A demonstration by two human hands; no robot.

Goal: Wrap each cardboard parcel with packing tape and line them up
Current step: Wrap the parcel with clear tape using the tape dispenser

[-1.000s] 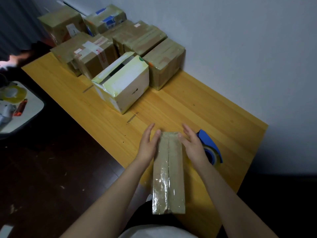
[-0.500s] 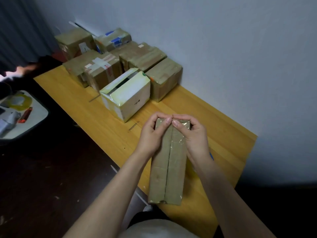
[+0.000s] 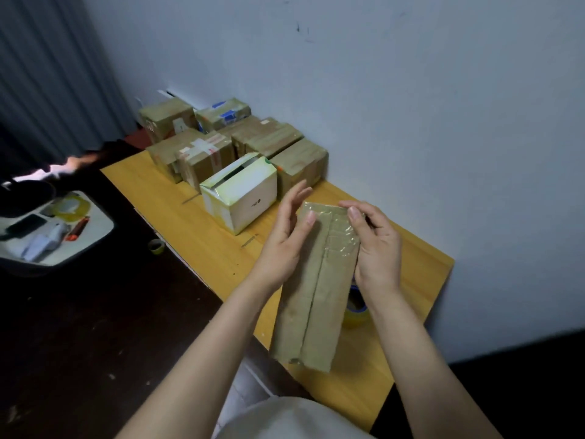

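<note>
Long brown parcel held over the table's near end, long axis running near to far. Left hand: fingers straight along its left side, thumb flat on top. Right hand grips the far-right corner, fingers curled. Tape roll just right of it, partly hidden. Taped boxes and a white box clustered at the far end.

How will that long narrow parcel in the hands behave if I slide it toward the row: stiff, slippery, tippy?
Probably stiff: the long parcel shows straight edges with the left hand and right hand only at its far end. Likely slippery under its glossy tape. On a narrow side it may tip; flat seems safer.
</note>
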